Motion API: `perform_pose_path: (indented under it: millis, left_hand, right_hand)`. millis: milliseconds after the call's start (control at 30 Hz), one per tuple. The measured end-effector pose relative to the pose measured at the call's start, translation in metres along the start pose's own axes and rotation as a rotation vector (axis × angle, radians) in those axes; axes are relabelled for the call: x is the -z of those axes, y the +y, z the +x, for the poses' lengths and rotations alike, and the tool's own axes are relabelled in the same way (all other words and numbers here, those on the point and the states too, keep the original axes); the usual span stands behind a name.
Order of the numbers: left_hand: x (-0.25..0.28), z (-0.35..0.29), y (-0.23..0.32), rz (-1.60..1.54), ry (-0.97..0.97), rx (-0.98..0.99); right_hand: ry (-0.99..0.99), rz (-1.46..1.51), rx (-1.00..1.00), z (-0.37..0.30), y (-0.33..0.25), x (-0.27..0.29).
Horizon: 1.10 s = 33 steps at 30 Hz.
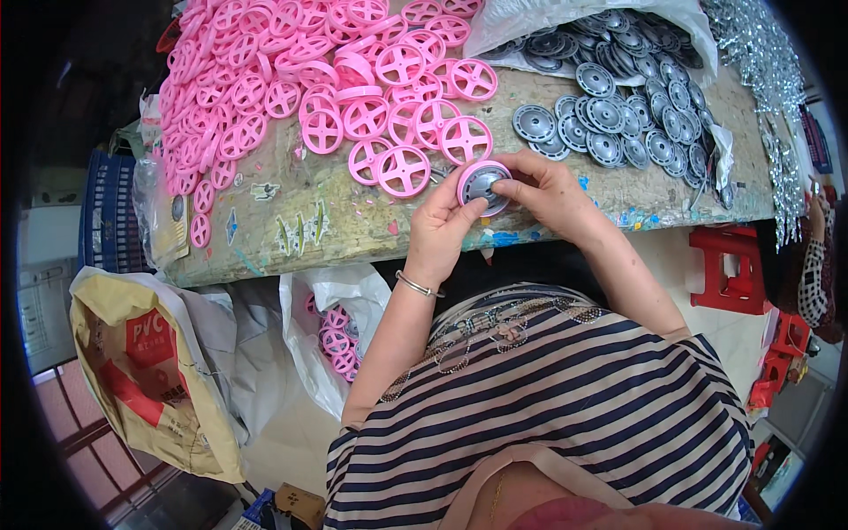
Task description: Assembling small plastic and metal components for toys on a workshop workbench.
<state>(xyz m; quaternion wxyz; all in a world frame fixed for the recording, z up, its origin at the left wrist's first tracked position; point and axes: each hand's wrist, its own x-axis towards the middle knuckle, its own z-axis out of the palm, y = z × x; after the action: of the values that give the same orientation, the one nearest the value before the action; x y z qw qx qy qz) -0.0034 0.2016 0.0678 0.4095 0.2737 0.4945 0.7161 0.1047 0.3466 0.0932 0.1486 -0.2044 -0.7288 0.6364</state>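
Note:
Between my two hands, just over the table's near edge, is a pink wheel rim with a grey disc [482, 183] set in it. My left hand [444, 219] grips it from the left, thumb on its lower face. My right hand [549, 190] holds its right side, with the thumb pressing on the grey disc. Just beyond my hands lie loose pink spoked wheels [404, 170], part of a large heap on the far left. To the right of them, grey discs [604, 115] are piled at the mouth of a white sack.
The worn wooden table [353, 225] carries stickers and paint flecks. Below its edge stand a white bag [375, 287] with pink wheels in it and a brown paper sack [88, 309]. Red stools [726, 274] are at right. Silver tinsel [782, 168] hangs over the right end.

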Motion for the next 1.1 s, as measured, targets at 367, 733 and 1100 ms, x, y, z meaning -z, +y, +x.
perform_pose_path:
  millis: [367,733,1100]
  left_hand:
    - [0.002,-0.013,0.004,-0.115,0.148,0.022]
    - [0.132,-0.187,0.027,0.803,0.823,-0.120]
    - [0.088,-0.157,0.017,0.627,1.062,-0.139]
  right_hand:
    - [-0.052,0.134,-0.085,-0.001,-0.012,-0.011]
    - [0.103,-0.791,0.466,0.040,0.004,-0.015]
    - [0.093,-0.795,0.467,0.042,0.008,-0.016]
